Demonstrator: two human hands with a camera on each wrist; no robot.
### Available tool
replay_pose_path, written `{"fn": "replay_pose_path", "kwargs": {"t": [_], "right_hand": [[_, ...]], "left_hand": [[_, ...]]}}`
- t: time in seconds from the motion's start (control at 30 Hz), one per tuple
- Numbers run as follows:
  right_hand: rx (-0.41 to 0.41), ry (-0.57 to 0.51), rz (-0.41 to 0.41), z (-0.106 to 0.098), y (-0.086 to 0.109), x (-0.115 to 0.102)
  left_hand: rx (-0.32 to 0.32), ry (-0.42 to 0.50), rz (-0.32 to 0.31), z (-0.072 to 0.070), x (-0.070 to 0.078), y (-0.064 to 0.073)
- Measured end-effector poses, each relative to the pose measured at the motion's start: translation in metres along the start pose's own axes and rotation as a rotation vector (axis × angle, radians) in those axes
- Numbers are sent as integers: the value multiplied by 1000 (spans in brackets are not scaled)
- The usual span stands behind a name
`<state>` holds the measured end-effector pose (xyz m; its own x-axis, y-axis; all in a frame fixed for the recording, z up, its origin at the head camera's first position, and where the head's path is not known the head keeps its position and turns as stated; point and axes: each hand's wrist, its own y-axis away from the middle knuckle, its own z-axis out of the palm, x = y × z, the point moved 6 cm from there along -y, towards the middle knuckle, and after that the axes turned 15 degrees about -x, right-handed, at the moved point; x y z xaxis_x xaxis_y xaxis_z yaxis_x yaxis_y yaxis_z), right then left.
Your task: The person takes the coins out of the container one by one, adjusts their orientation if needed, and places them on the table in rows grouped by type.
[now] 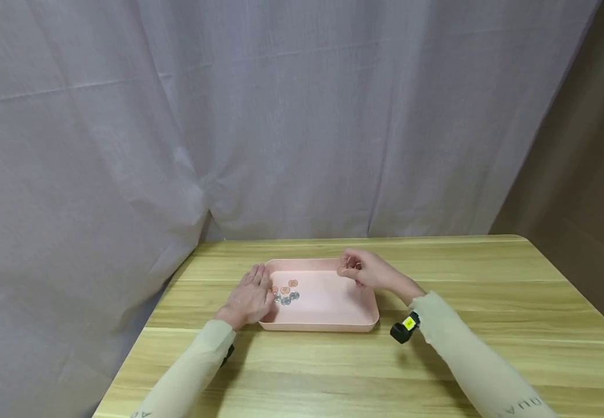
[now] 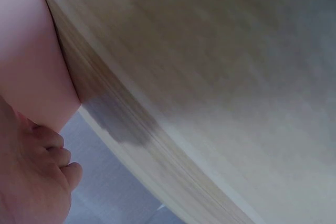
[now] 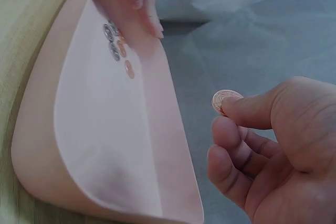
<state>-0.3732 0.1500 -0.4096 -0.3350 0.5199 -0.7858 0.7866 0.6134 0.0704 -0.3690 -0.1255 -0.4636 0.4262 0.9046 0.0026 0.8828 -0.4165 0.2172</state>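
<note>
A copper-coloured coin [image 3: 227, 100] is pinched between the thumb and forefinger of my right hand [image 3: 283, 150], raised near the tray's far right corner. The other fingers of that hand curl loosely. My left hand [image 1: 250, 295] rests over the left rim of the pink tray [image 1: 318, 327], its fingers stretched forward and side by side. Inside the tray, close to the left hand, lie copper coins [image 1: 293, 283] in a back row and silver coins [image 1: 286, 301] just in front. In the left wrist view, the left hand [image 2: 37, 177] shows beside the tray's outer wall [image 2: 37, 77].
The tray stands on a wood-grain table [image 1: 469, 278] near its back edge. A grey curtain [image 1: 291, 128] hangs behind and along the left side. A brown panel [image 1: 583, 203] rises at the right. A black wrist camera [image 1: 402, 331] hangs under the right wrist.
</note>
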Motion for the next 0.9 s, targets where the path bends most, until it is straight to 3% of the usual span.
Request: {"fn": "replay_pose_path", "kwargs": {"t": [0.27, 0.63, 0.9], "right_hand": [[62, -11, -15, -14, 18, 12], [61, 70, -8, -32, 41, 30], [62, 94, 18, -45, 56, 58]], "left_hand": [[3, 6, -3, 0, -1, 0], [14, -3, 0, 0, 1, 1], [4, 0, -11, 1, 0, 1]]}}
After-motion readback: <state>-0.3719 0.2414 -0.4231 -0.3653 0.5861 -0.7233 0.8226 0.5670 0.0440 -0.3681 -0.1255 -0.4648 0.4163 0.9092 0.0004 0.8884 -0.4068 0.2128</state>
